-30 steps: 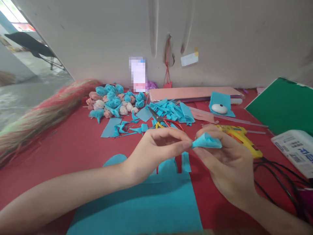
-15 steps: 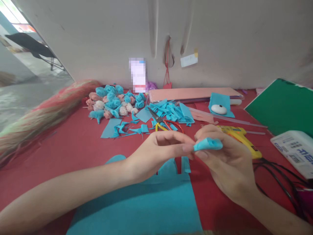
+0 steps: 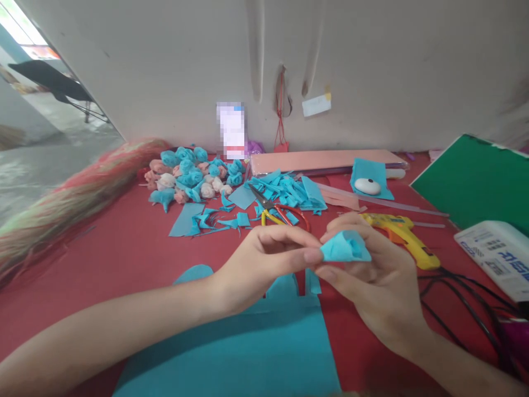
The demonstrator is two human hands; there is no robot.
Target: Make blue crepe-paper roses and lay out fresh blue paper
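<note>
Sheet: blue paper sheet [image 3: 248, 353] lay nearest on the red counter [image 3: 124, 248].
Hands: left hand [image 3: 264, 259] pinched the blue paper cone [image 3: 346, 248] at its tip; right hand [image 3: 384, 292] cupped its body, above the sheet.
Beyond: glue gun [image 3: 397, 229], scissors [image 3: 273, 209], rosebud pile [image 3: 190, 173].
Risk: too hard a pinch could tear it.
Change: cone mouth had flared wider.

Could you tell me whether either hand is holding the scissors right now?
No, the scissors lie on the table among blue scraps, while the left hand and right hand both pinch a blue paper roll.
</note>
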